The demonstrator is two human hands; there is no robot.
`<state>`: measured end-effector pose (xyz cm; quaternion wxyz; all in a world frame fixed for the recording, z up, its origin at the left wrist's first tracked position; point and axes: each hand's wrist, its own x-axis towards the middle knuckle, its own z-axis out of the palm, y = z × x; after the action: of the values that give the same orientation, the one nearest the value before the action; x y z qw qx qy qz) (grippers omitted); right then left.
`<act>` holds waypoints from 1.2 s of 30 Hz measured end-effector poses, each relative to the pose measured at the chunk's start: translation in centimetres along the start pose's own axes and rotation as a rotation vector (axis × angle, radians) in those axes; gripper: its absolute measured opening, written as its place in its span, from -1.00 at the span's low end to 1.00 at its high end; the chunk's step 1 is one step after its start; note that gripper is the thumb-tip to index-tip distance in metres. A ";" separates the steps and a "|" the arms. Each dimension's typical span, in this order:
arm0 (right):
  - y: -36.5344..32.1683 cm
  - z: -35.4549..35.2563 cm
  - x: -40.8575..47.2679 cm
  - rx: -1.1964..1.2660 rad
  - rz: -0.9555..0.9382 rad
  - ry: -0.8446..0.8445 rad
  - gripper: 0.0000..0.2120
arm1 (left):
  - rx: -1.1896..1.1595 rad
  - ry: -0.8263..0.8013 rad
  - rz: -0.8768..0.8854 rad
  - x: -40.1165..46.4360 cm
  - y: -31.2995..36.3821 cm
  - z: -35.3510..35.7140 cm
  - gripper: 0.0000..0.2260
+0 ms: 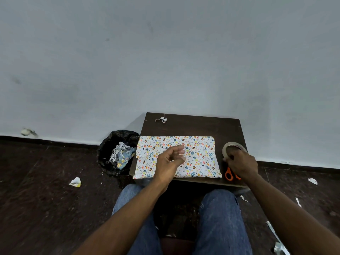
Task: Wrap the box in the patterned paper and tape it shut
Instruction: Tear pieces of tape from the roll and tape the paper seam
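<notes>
The box [184, 155], covered in patterned paper [200, 159], lies flat at the middle of the dark tabletop [193, 126], its long axis running 9 to 3 o'clock. The left hand [170, 161] hovers above it, fingers loosely curled, holding nothing. At 3 o'clock the right hand [241, 164] grips the tape roll [232, 149], hiding its near side and most of the orange scissors [230, 174]. A black bin [117, 153] stands at 9 o'clock.
</notes>
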<state>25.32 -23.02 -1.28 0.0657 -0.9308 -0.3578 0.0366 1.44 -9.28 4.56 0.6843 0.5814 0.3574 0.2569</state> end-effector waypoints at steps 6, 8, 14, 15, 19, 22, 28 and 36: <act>-3.6 -1.8 -1.5 0.392 -0.237 0.289 -0.92 | -0.095 -0.003 -0.105 -0.1 0.1 0.4 -0.72; -6.3 -3.1 -2.3 0.664 -0.213 0.096 -0.91 | -0.120 -0.005 -0.120 -0.1 0.2 0.6 -0.71; -11.6 -4.0 -5.1 1.215 -0.096 -0.307 -0.93 | -0.125 -0.029 -0.133 -0.8 0.0 1.2 -0.66; -11.9 -3.8 -5.5 1.257 -0.082 -0.311 -0.92 | -0.126 -0.028 -0.135 -0.8 0.0 1.2 -0.65; -12.5 -3.3 -6.4 1.322 -0.055 -0.238 -0.95 | -0.122 -0.029 -0.149 -1.0 -0.2 0.9 -0.63; -12.7 -3.1 -6.6 1.342 -0.040 -0.208 -0.88 | -0.112 -0.052 -0.157 -1.1 -0.5 0.9 -0.62; -12.7 -2.7 -6.8 1.390 0.061 -0.206 -0.88 | -0.086 -0.063 -0.136 -1.3 -1.3 0.9 -0.58; -11.7 -2.3 -6.9 1.383 0.261 -0.240 -0.93 | 0.465 0.142 0.061 0.5 -2.5 -1.3 -0.59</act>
<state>12.73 -19.27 2.89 0.5961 -0.7007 -0.1429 0.3649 0.61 -8.57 1.92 0.4974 0.7142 0.4363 0.2285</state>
